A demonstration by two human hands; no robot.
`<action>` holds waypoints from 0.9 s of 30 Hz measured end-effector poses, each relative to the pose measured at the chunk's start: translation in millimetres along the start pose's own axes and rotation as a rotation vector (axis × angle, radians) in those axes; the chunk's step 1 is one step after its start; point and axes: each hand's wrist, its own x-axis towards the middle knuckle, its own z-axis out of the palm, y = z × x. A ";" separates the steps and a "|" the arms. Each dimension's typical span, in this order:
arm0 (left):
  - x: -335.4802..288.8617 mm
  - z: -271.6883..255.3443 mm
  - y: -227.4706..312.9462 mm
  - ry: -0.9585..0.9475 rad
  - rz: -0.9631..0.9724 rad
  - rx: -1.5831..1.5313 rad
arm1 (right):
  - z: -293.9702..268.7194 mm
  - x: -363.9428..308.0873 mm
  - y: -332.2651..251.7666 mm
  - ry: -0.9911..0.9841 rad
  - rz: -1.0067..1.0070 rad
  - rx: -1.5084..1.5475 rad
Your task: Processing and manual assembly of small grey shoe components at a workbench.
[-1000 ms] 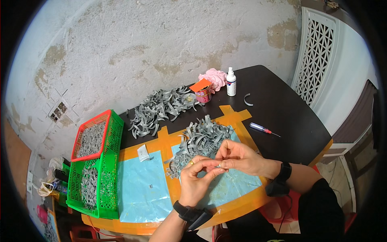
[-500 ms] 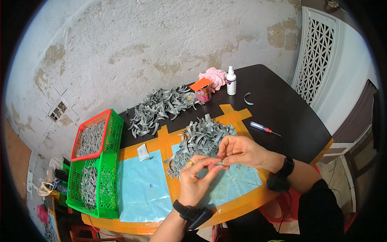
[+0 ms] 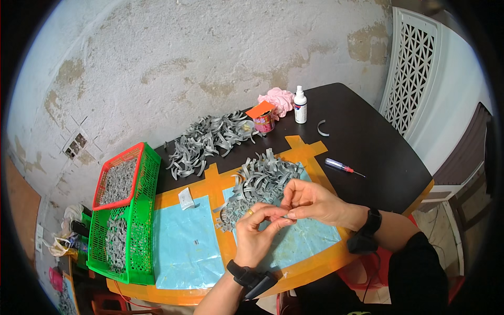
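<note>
My left hand (image 3: 258, 229) and my right hand (image 3: 313, 201) meet above the right blue sheet (image 3: 304, 241), fingertips pinched together. Between them is a small grey piece (image 3: 285, 216), mostly hidden by the fingers; its exact kind cannot be made out. Just beyond the hands lies a heap of curved grey strips (image 3: 268, 176). Smaller grey pieces (image 3: 230, 215) gather at that heap's near left side, close to my left hand.
At the left stand a green basket (image 3: 144, 226) and a red-rimmed basket (image 3: 140, 170), both holding grey pieces. Farther back are another strip heap (image 3: 202, 142), a can (image 3: 265, 124), a pink cloth (image 3: 279, 101) and a white bottle (image 3: 300, 107). A screwdriver (image 3: 340, 166) lies right.
The fingertips have closed in a little more around the small grey piece, so less of it shows. Both hands otherwise stay in nearly the same place.
</note>
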 end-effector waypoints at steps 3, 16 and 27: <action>0.2 -0.3 -0.7 0.019 -0.022 -0.039 | 6.0 0.3 0.3 0.035 -0.007 0.002; 4.0 -3.1 14.6 0.095 0.088 0.217 | 2.8 0.4 -0.5 0.107 -0.190 -0.111; 6.2 -7.6 8.0 -0.014 -0.073 0.137 | 0.3 2.2 1.3 0.101 -0.228 -0.321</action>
